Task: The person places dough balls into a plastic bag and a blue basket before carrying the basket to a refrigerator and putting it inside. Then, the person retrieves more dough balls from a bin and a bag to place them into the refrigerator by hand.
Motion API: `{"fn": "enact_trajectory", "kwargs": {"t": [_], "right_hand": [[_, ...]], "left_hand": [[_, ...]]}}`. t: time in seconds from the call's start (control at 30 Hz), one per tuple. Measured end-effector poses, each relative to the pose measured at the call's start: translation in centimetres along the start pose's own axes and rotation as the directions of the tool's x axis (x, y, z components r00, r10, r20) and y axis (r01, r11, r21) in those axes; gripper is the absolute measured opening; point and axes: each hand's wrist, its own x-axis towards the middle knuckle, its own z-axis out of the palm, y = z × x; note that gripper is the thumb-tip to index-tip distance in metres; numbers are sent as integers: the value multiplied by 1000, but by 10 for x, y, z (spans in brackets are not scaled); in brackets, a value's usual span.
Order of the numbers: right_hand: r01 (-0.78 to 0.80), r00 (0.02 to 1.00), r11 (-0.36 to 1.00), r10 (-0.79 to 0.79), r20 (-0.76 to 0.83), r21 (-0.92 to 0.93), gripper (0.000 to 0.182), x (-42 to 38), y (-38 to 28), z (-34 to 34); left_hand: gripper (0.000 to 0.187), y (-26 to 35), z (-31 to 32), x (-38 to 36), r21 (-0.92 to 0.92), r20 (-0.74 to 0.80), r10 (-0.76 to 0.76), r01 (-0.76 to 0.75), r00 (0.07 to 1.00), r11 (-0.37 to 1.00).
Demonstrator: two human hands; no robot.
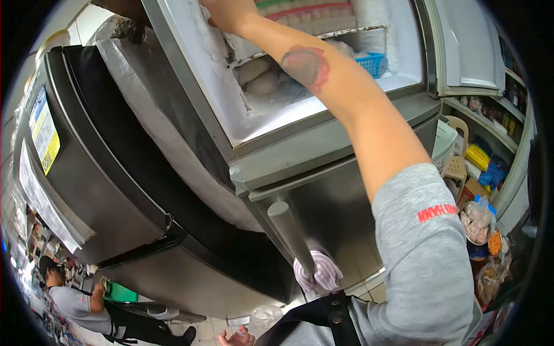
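Note:
My right arm stretches up into an upright steel freezer (242, 141) whose upper door stands open. My right hand (231, 14) is at the frosted left inner wall, near the upper shelf. The top edge of the view cuts off part of it, and its fingers are mostly out of sight. Packed goods with red and green edges (311, 17) lie on the upper shelf. Below are wrapped frozen bundles (259, 81) and a blue plastic basket (370, 64). My left hand (235, 337) is low at the bottom edge, partly cut off, its loosely bent fingers apart and nothing visible in them.
The open freezer door (467, 46) stands at the right. A striped cloth (323, 271) hangs by the lower door's handle (285, 230). A dark fridge (115, 155) fills the left. Another person (81, 303) stands at lower left. Shelves with bagged goods (479, 158) are at right.

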Motion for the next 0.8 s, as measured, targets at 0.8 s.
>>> {"fn": "enact_trajectory", "kwargs": {"t": [0.8], "right_hand": [[98, 981, 992, -109, 162, 75, 47, -69, 21, -6]], "left_hand": [[65, 2, 18, 25, 108, 78, -21, 12, 997, 994]]}}
